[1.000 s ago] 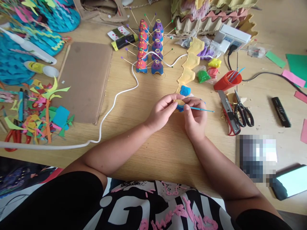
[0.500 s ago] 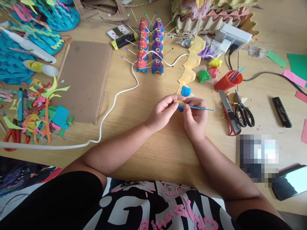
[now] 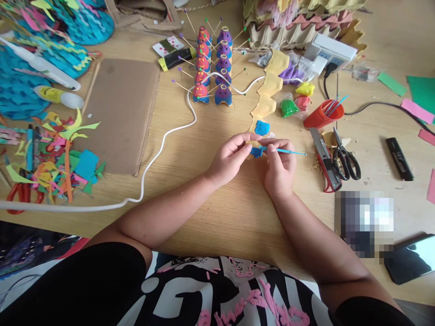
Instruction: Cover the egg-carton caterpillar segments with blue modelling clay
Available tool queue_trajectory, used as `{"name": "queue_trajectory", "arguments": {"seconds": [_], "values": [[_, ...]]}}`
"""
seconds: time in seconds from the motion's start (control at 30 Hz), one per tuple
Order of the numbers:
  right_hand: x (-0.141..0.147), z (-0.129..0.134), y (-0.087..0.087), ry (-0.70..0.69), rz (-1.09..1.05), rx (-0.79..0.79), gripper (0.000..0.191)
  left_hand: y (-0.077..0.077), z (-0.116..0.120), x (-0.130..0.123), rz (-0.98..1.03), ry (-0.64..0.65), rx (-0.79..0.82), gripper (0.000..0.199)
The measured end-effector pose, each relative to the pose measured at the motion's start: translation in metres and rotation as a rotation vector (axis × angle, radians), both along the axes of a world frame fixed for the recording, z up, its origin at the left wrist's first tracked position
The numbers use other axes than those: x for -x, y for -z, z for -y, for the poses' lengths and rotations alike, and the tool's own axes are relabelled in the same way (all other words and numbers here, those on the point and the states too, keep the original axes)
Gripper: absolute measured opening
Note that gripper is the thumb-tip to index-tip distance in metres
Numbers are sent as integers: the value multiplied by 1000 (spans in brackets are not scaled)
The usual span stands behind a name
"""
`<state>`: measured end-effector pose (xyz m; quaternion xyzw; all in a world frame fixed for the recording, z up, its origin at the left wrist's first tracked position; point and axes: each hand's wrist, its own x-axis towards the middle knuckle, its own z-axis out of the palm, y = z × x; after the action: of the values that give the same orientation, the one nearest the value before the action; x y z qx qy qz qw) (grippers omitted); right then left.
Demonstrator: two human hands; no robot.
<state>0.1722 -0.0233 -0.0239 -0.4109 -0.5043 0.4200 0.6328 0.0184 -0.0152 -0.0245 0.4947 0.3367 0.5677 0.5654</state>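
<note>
My left hand (image 3: 231,160) is closed on the edge of a small egg-carton piece (image 3: 252,144), yellowish above with blue clay (image 3: 257,152) along its lower part. In my right hand (image 3: 282,170) is a thin blue modelling tool (image 3: 288,151), pinched between thumb and fingers. One end of the tool lies at the blue clay; the other sticks out to the right. Fingers partly cover the piece. Just beyond my hands rests a lump of blue clay (image 3: 262,127), beside a yellow egg-carton strip (image 3: 267,105).
Red (image 3: 201,93) and purple egg-carton figures (image 3: 223,94) with pins stand ahead, crossed by a white cable (image 3: 166,134). To the right are an orange cup (image 3: 322,114), a box cutter (image 3: 324,163) and scissors (image 3: 346,164). Cardboard (image 3: 118,113) and paper scraps (image 3: 54,167) lie left.
My right hand has shifted slightly right with the modelling tool, so more of the blue clay on the piece shows. The egg-carton strip and blue lump have moved slightly left.
</note>
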Motion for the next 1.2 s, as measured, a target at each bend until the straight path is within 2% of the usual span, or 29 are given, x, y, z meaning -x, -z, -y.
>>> {"name": "queue_trajectory", "arguments": {"seconds": [0.23,0.6,0.97,1.2], "values": [[-2,0,-1,0,62,-36,33,-6,2,0,-19,16,-18,46],[-1,-1,4,21,46,-48,32,-3,3,2,-78,5,-64,42],[0,-2,1,1,-50,70,36,2,0,-1,-2,-12,39,47],[2,2,-1,31,48,-14,34,-4,2,-1,-4,11,38,48]]}}
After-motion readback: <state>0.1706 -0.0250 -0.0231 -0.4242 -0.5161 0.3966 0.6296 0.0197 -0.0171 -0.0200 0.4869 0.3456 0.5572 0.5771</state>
